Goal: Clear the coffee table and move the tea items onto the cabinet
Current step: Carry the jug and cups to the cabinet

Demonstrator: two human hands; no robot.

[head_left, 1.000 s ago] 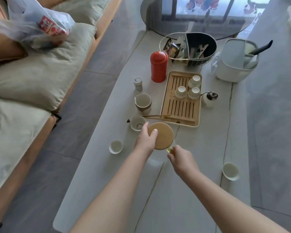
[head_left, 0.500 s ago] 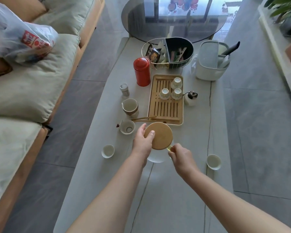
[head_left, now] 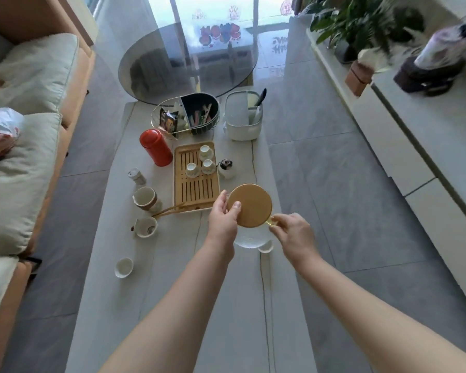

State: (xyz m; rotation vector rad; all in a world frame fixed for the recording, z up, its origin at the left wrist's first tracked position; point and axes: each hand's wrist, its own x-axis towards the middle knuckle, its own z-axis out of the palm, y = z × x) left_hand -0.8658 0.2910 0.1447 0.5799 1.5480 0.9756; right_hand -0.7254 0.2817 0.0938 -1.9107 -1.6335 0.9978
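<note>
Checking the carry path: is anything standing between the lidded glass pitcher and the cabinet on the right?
Nothing visible: the glass pitcher, held in both hands, faces only bare floor before the cabinet.

Your near end of the coffee table point(head_left: 199, 305) lies bare, so both arms have open room there. Ahead, the bamboo tray point(head_left: 197, 181) with its three cups blocks the middle, the red canister point(head_left: 156, 148) and mugs crowd the left, and a small cup point(head_left: 123, 267) sits alone near the left edge. The cabinet point(head_left: 428, 146) stands well apart across open floor on your right.
</note>
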